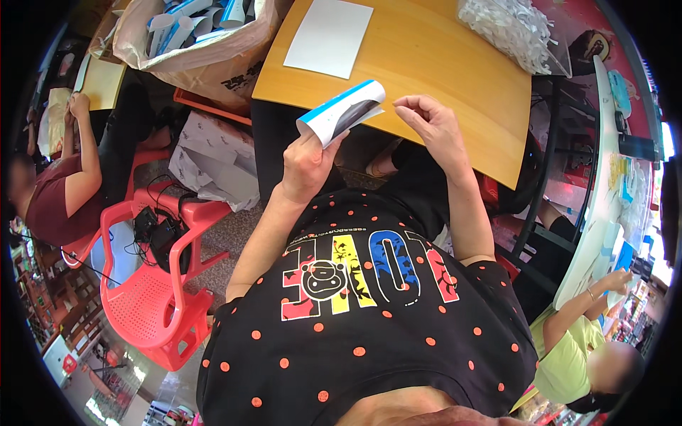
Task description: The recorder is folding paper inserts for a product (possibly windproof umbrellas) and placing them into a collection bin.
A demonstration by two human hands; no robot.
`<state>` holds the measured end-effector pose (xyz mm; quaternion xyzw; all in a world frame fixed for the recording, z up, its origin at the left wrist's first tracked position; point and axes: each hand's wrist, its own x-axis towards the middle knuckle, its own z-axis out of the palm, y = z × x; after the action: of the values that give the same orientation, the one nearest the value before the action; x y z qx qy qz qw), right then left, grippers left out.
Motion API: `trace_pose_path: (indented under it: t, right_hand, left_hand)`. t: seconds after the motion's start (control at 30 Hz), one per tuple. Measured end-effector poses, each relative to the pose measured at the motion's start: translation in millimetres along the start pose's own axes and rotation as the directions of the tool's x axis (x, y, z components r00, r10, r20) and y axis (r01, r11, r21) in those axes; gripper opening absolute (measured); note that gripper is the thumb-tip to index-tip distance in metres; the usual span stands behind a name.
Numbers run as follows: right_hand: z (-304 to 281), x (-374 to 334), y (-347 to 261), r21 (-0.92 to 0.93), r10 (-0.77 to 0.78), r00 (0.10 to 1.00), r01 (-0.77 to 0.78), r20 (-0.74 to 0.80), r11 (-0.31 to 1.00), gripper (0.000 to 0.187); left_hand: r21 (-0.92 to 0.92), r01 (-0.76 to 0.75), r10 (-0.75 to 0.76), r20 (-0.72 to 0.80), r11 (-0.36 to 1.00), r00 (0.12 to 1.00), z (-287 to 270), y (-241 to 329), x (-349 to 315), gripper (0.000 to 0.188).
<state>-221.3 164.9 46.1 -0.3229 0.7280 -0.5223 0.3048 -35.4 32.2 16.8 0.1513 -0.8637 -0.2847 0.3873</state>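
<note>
My left hand (307,162) grips a rolled printed paper sheet (342,110) by its lower end. The sheet is curled into a tube, blue along one side, white and dark grey on the other, with a loose edge facing right. It is held just over the near left edge of the wooden table (419,67). To the right of the tube, apart from it, my right hand (435,131) hovers with curled fingers, thumb and forefinger brought together. Whether anything small is between them cannot be made out. A stack of white sheets (329,35) lies flat on the table beyond the tube.
A large sack (206,67) full of similar rolled sheets stands left of the table. A clear bag of white paper strips (508,32) sits at the far right. Red plastic chairs (153,298) are at left. One person works at far left, another at lower right.
</note>
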Motion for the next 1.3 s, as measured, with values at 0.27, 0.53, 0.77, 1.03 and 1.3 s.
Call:
trace_pose_path:
  t: [0.27, 0.53, 0.77, 1.03, 1.3]
  right_hand:
    - [8.6, 13.1, 11.9, -0.092, 0.005, 0.997, 0.003, 0.081, 0.996, 0.018]
    - [31.1, -20.5, -35.7, 0.064, -0.007, 0.982, -0.005, 0.191, 0.998, 0.012]
    - [17.0, -36.3, -94.0, 0.187, -0.337, 0.826, 0.281, 0.452, 0.941, 0.006]
    - [-252.3, 163.5, -71.4, -0.038, -0.361, 0.891, 0.365, -0.276, 0.930, 0.028]
    - [-113.0, 109.0, -90.2, -0.779, -0.717, 0.673, 0.346, -0.182, 0.523, 0.025]
  left_hand:
    - [-0.011, -0.067, 0.067, 0.025, 0.998, 0.997, 2.1, 2.4, 2.8, 0.023]
    - [-0.004, -0.026, 0.026, 0.106, 1.000, 0.994, 5.8, -3.4, 2.8, 0.026]
    - [-0.053, -0.060, 0.066, 0.103, 0.997, 0.993, 10.7, -2.7, 9.6, 0.027]
    - [-0.751, 0.545, -0.516, 0.321, 0.373, 0.794, 3.7, 16.2, 13.2, 0.024]
    - [-0.850, 0.527, -0.646, 0.396, 0.011, 0.653, -8.5, 4.1, 20.2, 0.025]
